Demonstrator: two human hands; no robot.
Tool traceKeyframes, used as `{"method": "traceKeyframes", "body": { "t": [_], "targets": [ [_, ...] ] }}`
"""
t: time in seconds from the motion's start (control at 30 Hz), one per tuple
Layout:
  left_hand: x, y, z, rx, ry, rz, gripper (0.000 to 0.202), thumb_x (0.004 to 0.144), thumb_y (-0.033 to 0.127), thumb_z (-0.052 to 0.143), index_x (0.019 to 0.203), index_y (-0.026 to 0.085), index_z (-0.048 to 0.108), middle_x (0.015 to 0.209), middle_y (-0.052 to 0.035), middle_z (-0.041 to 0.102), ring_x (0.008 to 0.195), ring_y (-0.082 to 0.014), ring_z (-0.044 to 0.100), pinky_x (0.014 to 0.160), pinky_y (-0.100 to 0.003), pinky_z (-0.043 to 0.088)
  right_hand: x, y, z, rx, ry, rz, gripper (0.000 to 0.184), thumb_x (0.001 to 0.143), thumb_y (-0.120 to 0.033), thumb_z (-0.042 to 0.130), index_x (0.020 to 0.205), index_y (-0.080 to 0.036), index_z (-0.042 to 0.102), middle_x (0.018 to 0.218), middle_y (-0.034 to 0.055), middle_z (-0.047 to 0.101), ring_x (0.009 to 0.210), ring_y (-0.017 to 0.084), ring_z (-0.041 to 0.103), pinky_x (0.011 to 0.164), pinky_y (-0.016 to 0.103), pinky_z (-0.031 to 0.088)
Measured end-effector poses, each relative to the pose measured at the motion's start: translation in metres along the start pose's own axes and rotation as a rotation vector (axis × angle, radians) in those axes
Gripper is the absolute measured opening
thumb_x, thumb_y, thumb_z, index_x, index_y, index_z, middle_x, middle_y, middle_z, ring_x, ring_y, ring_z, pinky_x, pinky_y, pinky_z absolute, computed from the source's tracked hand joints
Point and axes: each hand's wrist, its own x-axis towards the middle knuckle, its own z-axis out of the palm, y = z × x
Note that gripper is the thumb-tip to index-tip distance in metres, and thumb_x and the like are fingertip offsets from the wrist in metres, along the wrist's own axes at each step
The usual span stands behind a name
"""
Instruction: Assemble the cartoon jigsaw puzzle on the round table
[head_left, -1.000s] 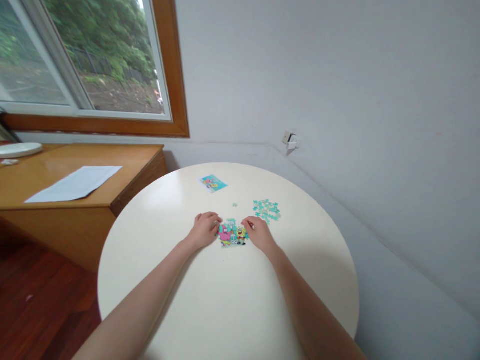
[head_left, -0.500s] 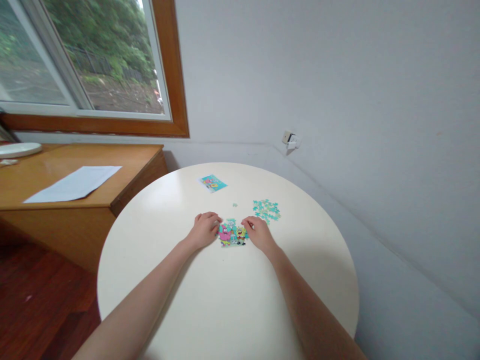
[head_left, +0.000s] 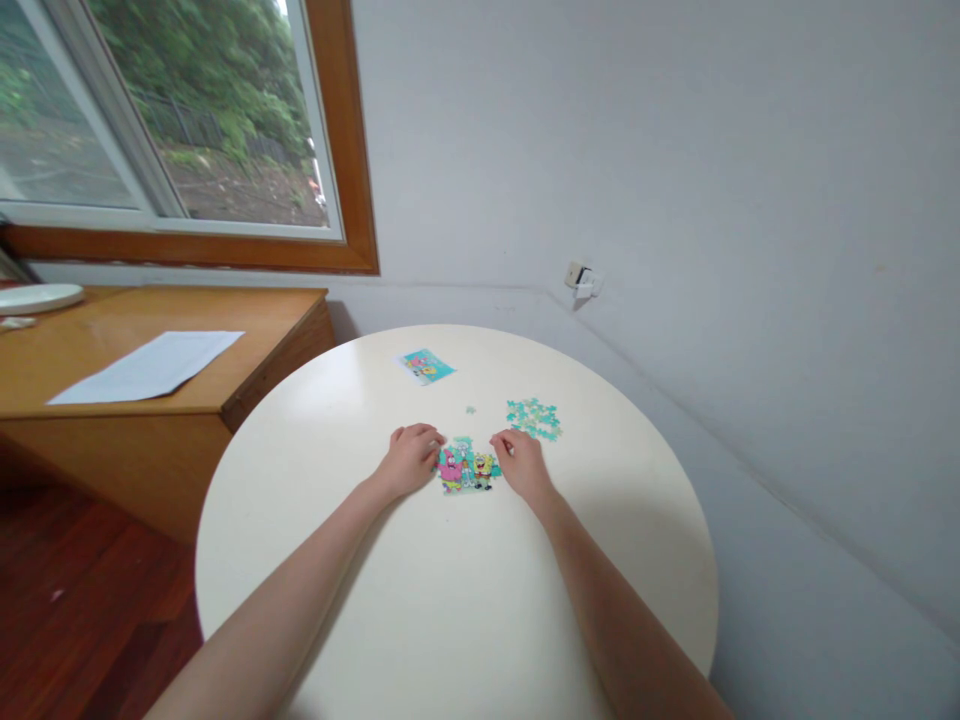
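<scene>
A small, partly assembled cartoon jigsaw puzzle lies in the middle of the round cream table. My left hand rests at its left edge with the fingers curled, touching the puzzle. My right hand sits just off its right edge, fingers curled in a pinch; what they hold, if anything, I cannot make out. A heap of loose teal pieces lies just beyond my right hand. One single piece lies apart, behind the puzzle.
A small picture card lies at the table's far side. A wooden desk with a white sheet of paper stands at the left under the window. The grey wall with a socket runs close behind and to the right.
My right hand has shifted slightly to the right, away from the puzzle's edge. The left hand and the puzzle have stayed put.
</scene>
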Motion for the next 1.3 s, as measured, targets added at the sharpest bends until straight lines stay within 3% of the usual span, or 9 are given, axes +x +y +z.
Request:
{"method": "traceKeyframes", "body": {
  "t": [0.63,1.3],
  "targets": [
    [-0.001,-0.0001,0.0015,0.017,0.023,0.009,0.032,0.08,0.016,0.044,0.103,0.022,0.065,0.119,-0.009,0.062,0.117,-0.0235,0.052,0.104,-0.047,0.035,-0.001,-0.007,-0.0009,-0.034,-0.06,-0.008,0.026,0.087,-0.024,0.046,0.072,-0.021,0.067,0.074,0.0017,0.067,0.07,0.014,0.056,0.069,0.025,0.037],
    [-0.0017,0.003,0.0021,0.014,0.009,0.019,0.037,0.078,0.01,0.042,0.105,0.022,0.064,0.118,-0.0094,0.061,0.117,-0.0242,0.052,0.103,-0.047,0.034,-0.0008,-0.0047,-0.0011,0.049,-0.06,0.008,0.025,0.086,-0.023,0.044,0.072,-0.021,0.065,0.074,0.0019,0.068,0.07,0.015,0.059,0.07,0.026,0.04]
  ]
}}
